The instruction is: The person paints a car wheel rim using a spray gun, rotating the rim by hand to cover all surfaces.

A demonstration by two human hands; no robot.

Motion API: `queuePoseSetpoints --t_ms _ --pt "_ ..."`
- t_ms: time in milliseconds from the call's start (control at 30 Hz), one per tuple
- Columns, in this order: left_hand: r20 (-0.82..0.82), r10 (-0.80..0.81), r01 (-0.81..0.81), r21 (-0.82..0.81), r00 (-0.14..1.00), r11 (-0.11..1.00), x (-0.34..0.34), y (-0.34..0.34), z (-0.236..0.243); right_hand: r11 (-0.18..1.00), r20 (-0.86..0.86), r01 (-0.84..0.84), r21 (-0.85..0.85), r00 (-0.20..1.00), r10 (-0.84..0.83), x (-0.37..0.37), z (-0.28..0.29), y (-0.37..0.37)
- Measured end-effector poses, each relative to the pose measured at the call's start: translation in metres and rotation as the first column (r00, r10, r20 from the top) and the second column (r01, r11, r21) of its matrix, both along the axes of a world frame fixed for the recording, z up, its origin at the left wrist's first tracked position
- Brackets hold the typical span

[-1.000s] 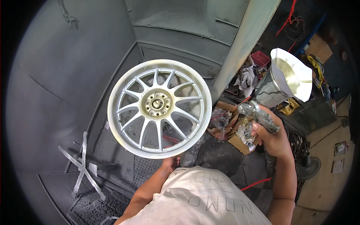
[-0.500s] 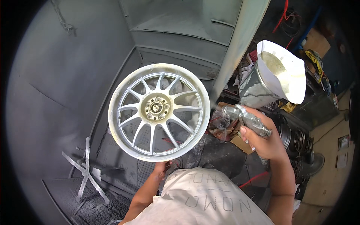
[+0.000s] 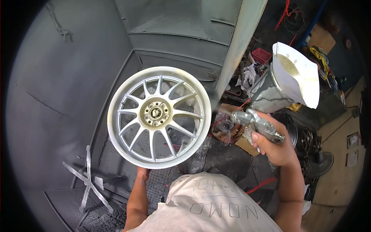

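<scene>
A white-silver multi-spoke car wheel (image 3: 112, 114) faces up in front of me, its hub tinted yellowish. My left hand (image 3: 143, 173) is at its near edge, with the fingers hidden beneath the rim; it appears to grip the wheel from below. To the wheel's right, my right hand (image 3: 274, 141) is closed round a paint-spattered spray gun (image 3: 257, 123), its nozzle toward the wheel. A faint mist hangs by the nozzle. Above the gun sits its grey-streaked paint cup (image 3: 270, 91), wrapped at the top by a white paper collar (image 3: 305, 87).
Grey booth walls (image 3: 77, 77) rise on the left and behind. A taped cross-shaped stand (image 3: 88, 179) is at lower left. On the right are a pale post (image 3: 243, 42), a cardboard box (image 3: 247, 147), a red tray (image 3: 261, 56), stacked dark wheels (image 3: 307, 139) and a red hose (image 3: 262, 183).
The wheel has turned clockwise, and my left hand has moved left along its near edge. My right hand with the spray gun sits slightly farther right and lower. The whole view has shifted a little.
</scene>
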State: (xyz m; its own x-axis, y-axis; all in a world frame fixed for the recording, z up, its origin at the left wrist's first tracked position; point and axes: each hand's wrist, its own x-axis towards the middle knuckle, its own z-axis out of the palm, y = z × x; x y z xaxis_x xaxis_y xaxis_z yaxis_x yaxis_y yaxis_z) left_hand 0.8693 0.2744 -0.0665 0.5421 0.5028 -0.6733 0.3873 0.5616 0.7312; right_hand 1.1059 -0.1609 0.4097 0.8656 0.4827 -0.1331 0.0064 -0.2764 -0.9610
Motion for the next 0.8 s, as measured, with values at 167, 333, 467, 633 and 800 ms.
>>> queuePoseSetpoints --t_ms 167,333,467,633,800 --pt "0.254 0.309 -0.283 -0.136 0.916 0.950 0.002 -0.002 -0.001 0.995 -0.096 -0.081 0.055 0.992 0.086 -0.028 0.009 -0.003" --pt "0.196 0.395 -0.350 -0.230 0.897 0.908 0.015 -0.082 0.007 0.997 0.022 -0.052 0.061 0.998 0.051 -0.050 -0.009 0.004" --pt "0.038 0.294 -0.250 -0.432 0.955 0.866 0.003 -0.119 -0.002 1.000 0.164 -0.018 -0.023 0.986 0.022 -0.047 -0.008 0.005" --pt "0.147 0.207 -0.140 -0.371 0.967 0.918 -0.001 -0.097 -0.008 0.999 0.105 0.043 -0.009 0.994 -0.042 -0.047 -0.014 -0.002" --pt "0.162 0.116 -0.087 -0.173 0.980 0.981 -0.016 -0.044 -0.012 1.000 0.112 -0.012 0.002 0.994 0.012 -0.077 -0.004 0.003"
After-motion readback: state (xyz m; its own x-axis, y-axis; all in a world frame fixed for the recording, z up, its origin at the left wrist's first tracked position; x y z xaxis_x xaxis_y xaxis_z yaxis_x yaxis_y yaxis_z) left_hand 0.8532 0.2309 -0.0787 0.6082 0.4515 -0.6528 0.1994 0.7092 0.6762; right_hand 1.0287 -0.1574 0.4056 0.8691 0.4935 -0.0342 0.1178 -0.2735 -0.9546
